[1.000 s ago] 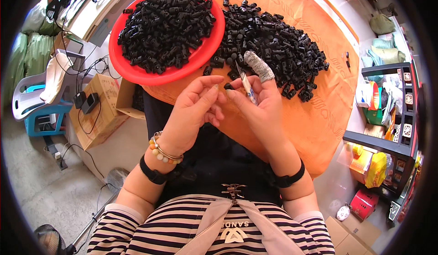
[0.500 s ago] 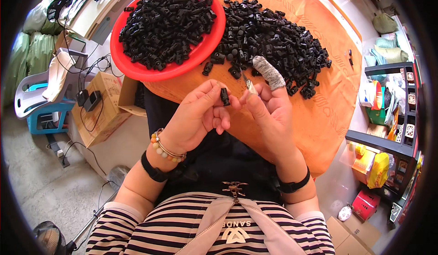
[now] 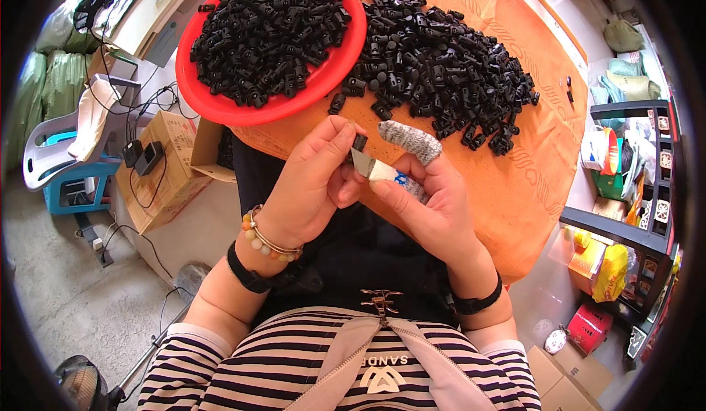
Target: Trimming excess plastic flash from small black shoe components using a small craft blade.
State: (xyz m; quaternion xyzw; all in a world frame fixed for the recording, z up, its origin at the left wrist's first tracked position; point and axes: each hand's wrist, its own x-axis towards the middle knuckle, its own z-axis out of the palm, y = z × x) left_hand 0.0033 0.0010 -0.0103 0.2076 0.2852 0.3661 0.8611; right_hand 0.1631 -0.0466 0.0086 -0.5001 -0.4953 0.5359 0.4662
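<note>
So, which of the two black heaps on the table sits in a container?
The left heap, in the red basin; the right heap lies directly on the orange cloth.

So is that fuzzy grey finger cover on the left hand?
No, the grey finger cover is on the right hand, near the pile of black pieces.

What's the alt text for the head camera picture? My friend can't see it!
A person's left hand pinches a small black piece while the right hand holds a small blade close to it. Ahead, a red tray heaped with black pieces and a loose pile of similar pieces sit on an orange cloth.
</note>
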